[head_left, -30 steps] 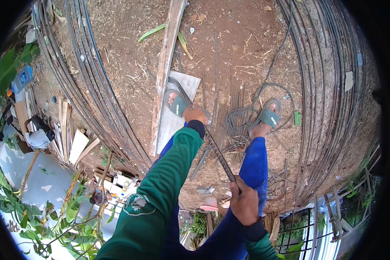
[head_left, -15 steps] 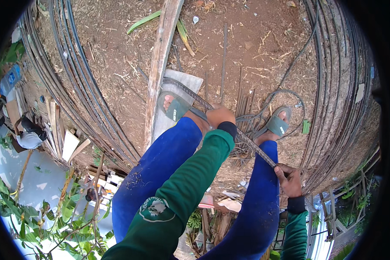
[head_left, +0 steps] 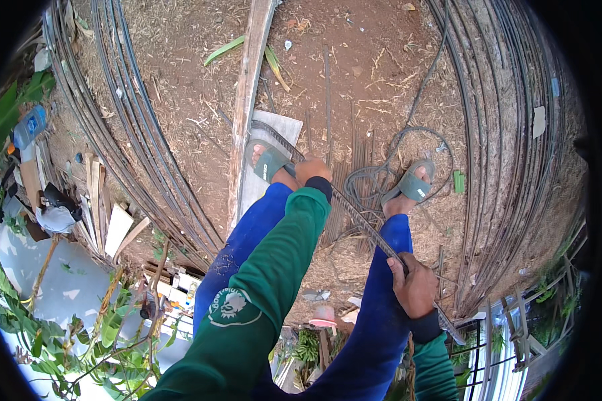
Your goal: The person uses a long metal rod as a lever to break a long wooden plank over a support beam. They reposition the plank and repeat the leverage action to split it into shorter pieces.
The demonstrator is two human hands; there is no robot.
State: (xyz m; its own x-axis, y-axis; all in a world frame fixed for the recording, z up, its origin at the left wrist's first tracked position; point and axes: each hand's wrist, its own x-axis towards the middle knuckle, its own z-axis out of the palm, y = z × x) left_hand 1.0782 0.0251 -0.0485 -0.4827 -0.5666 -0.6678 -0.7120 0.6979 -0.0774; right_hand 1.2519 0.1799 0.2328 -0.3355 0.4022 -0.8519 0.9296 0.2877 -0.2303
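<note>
A ribbed steel bar (head_left: 361,220) slants from beside my left foot down across my right shin, in both hands. Closed round its upper part is my left hand (head_left: 312,170), just above my left ankle. My right hand (head_left: 416,286) grips it lower down beside my right knee, thumb laid along the top. Past the right hand a grey metal end (head_left: 452,329) sticks out; it appears to be the same bar. The bar's upper end curves over a flat grey slab (head_left: 284,125) under my left sandal (head_left: 269,162). My left fingers are mostly hidden by the wrist.
A long wooden plank (head_left: 249,100) lies beside the slab. Bundles of long bars curve along the left (head_left: 140,127) and right (head_left: 495,147). Looped cable (head_left: 368,179) and thin rods (head_left: 338,200) lie between my feet. Scrap wood (head_left: 118,227) is piled at left.
Both hands have shifted slightly left with the bar. My right hand sits nearer my right knee, and more metal shows beyond it. The whole view has moved a little.
</note>
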